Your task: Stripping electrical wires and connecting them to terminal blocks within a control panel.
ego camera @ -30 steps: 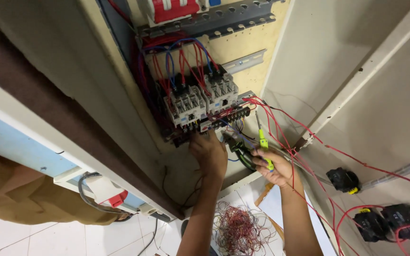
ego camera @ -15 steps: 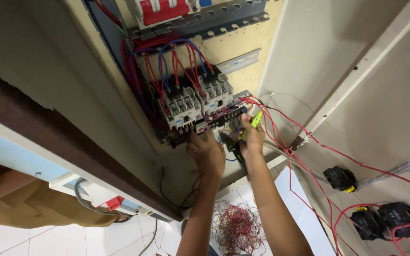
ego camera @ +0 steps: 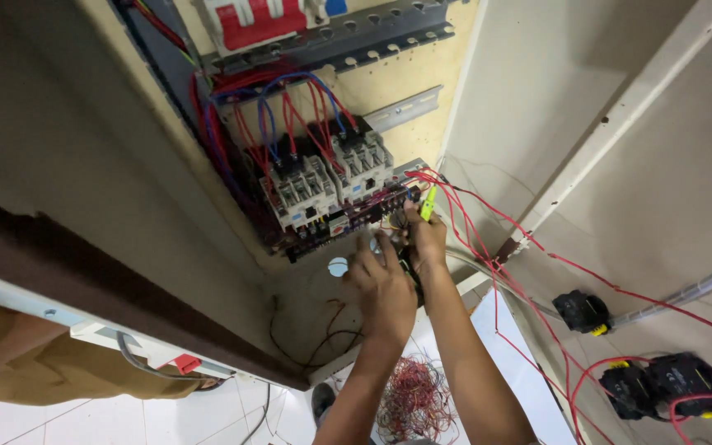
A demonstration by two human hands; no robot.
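Two grey-white contactors [ego camera: 327, 183] with red and blue wires sit side by side on the board of an open electrical panel. Below them runs a dark terminal row [ego camera: 348, 222]. My left hand [ego camera: 385, 288] rests against the board just under this row, fingers spread, holding nothing I can see. My right hand [ego camera: 427, 241] is closed around a tool with a yellow-green tip [ego camera: 428, 202], and the tip touches the right end of the terminal row. Loose red wires [ego camera: 488, 247] trail from that spot down to the right.
A red-and-white breaker [ego camera: 253, 21] sits on a perforated rail at the top. Black components [ego camera: 583, 313] with yellow tabs hang on red wires on the cabinet door at right. A tangle of red wire scraps [ego camera: 409, 395] lies on the white floor below.
My right hand has risen with the tool from below the panel up to the terminal row. My left hand has dropped slightly and spread its fingers. The view has closed in.
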